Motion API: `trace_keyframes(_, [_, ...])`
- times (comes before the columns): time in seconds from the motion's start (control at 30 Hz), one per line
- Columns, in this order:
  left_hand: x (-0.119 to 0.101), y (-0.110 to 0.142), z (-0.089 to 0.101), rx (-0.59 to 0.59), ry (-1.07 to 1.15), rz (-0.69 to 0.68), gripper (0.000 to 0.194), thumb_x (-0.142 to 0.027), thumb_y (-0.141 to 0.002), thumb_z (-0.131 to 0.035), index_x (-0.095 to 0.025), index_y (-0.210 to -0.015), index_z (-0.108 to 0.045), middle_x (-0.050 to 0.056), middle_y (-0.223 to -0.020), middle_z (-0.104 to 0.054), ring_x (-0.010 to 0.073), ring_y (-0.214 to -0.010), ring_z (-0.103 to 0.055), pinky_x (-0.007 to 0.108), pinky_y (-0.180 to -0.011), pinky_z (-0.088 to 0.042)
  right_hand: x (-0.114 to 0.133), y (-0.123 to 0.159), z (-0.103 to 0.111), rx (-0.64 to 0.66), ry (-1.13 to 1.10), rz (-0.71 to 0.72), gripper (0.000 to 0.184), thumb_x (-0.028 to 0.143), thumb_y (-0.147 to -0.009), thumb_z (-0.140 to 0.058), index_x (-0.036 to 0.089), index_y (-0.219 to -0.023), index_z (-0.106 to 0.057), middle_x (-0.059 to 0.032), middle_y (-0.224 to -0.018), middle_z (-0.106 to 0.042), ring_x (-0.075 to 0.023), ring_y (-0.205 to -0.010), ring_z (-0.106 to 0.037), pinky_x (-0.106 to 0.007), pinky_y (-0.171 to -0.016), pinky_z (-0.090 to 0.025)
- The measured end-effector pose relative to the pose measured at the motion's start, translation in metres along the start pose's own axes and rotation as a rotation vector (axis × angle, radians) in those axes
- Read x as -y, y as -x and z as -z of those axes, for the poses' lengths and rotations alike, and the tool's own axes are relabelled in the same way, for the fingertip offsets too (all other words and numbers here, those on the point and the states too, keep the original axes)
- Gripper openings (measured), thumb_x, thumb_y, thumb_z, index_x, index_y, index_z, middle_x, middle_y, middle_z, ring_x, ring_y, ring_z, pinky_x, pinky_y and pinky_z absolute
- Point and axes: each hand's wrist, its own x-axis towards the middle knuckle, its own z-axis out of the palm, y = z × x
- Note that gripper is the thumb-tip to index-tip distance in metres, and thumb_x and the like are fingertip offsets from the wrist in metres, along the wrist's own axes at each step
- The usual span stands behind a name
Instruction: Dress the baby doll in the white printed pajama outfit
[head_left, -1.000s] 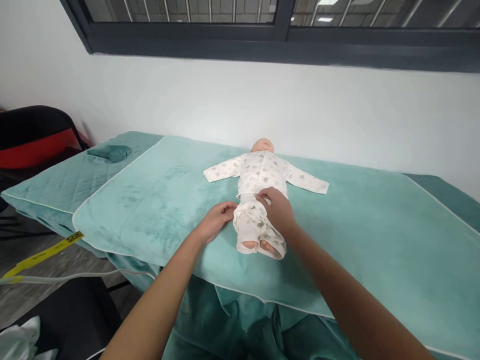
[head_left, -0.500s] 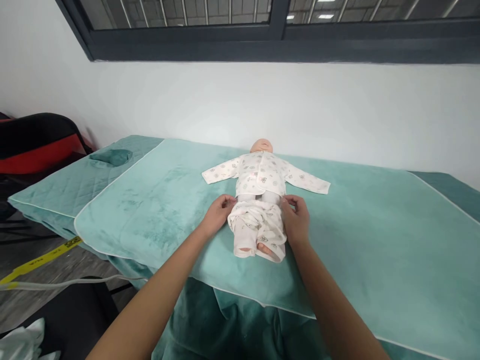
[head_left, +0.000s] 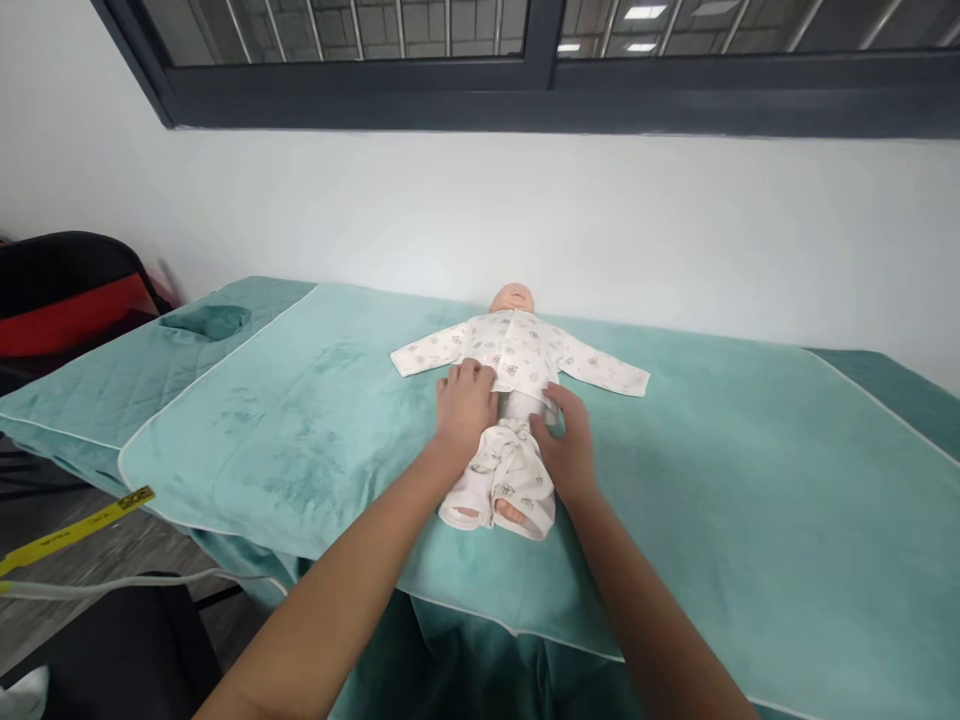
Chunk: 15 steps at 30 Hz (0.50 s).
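- The doll (head_left: 513, 298) is laid on the teal blanket (head_left: 720, 480), apparently on its back, its head towards the wall (head_left: 390, 210) and its feet towards the person; by this placing, its clothing is probably kept within reach of both hands.
- The patterned shirt (head_left: 516, 345) is worn on the doll's upper body, its sleeves spread out to both sides, so that the hips are left uncovered by them.
- The white trousers (head_left: 521, 475) are bunched around the doll's legs, below the hips; between them and the shirt hem a white band (head_left: 519, 407) is exposed.
- The left hand (head_left: 465, 408) is placed at the doll's left-seen hip, over the shirt's lower edge, its fingers bent; whether fabric is pinched cannot be told.
- The right hand (head_left: 566, 435) is held at the opposite hip, thumb and fingers parted, fingertips by the shirt hem and thumb by the gathered waist; no firm grip is shown. With one hand on each side, the doll's middle is probably steadied evenly.
- Well left of the doll, a quilted cover with a hollow (head_left: 71, 385) is set beside the blanket.
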Motion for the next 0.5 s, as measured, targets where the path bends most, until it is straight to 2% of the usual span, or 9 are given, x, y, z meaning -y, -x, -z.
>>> trace_keyframes(0.1, [0.012, 0.006, -0.009, -0.120, 0.056, 0.029, 0.019, -0.025, -0.095, -0.043, -0.020, -0.094, -0.061, 0.011, -0.105, -0.062, 0.0271, -0.102, -0.053, 0.041, -0.086, -0.041, 0.001, -0.008, -0.002, 0.059, 0.109, 0.127, 0.036, 0.022, -0.087, -0.052, 0.024, -0.122, -0.054, -0.0092, -0.128, -0.059, -0.0257, -0.121, -0.051, -0.046, -0.103, -0.043])
trace_keyframes(0.2, [0.027, 0.012, -0.020, -0.219, 0.205, 0.041, 0.023, -0.025, -0.096, -0.040, -0.019, -0.088, -0.061, 0.009, -0.093, -0.063, 0.0246, -0.093, -0.054, 0.037, -0.084, -0.042, 0.010, -0.027, -0.006, 0.180, 0.302, 0.183, 0.037, 0.022, -0.087, -0.053, 0.023, -0.124, -0.054, -0.0107, -0.131, -0.057, -0.0295, -0.121, -0.049, -0.047, -0.100, -0.042])
trace_keyframes(0.27, [0.035, 0.015, -0.026, -0.260, 0.342, 0.087, 0.024, -0.026, -0.096, -0.040, -0.019, -0.086, -0.061, 0.008, -0.087, -0.062, 0.0226, -0.087, -0.055, 0.035, -0.079, -0.042, 0.020, -0.042, -0.014, 0.273, 0.466, 0.193, 0.035, 0.024, -0.087, -0.056, 0.021, -0.122, -0.055, -0.0137, -0.129, -0.057, -0.0334, -0.117, -0.049, -0.048, -0.094, -0.043])
trace_keyframes(0.37, [0.043, 0.017, -0.030, -0.273, 0.546, 0.165, 0.021, -0.028, -0.095, -0.044, -0.020, -0.085, -0.061, 0.004, -0.079, -0.061, 0.0191, -0.078, -0.055, 0.031, -0.073, -0.041, 0.035, -0.062, -0.028, 0.364, 0.678, 0.175, 0.028, 0.023, -0.086, -0.059, 0.018, -0.113, -0.058, -0.0171, -0.115, -0.060, -0.0345, -0.104, -0.051, -0.046, -0.081, -0.043])
trace_keyframes(0.43, [0.047, 0.015, -0.030, -0.293, 0.692, 0.221, 0.019, -0.030, -0.093, -0.047, -0.020, -0.082, -0.060, 0.001, -0.073, -0.060, 0.0167, -0.072, -0.054, 0.028, -0.069, -0.039, 0.040, -0.071, -0.035, 0.399, 0.731, 0.152, 0.022, 0.018, -0.084, -0.059, 0.018, -0.106, -0.058, -0.0156, -0.104, -0.061, -0.0320, -0.097, -0.053, -0.042, -0.076, -0.042])
trace_keyframes(0.5, [0.053, 0.011, -0.029, -0.375, 0.865, 0.337, 0.024, -0.034, -0.092, -0.049, -0.020, -0.074, -0.055, -0.002, -0.065, -0.054, 0.0144, -0.065, -0.051, 0.026, -0.065, -0.038, 0.039, -0.078, -0.034, 0.426, 0.660, 0.117, 0.017, 0.017, -0.084, -0.058, 0.020, -0.100, -0.059, -0.0113, -0.097, -0.061, -0.0276, -0.090, -0.054, -0.037, -0.071, -0.041])
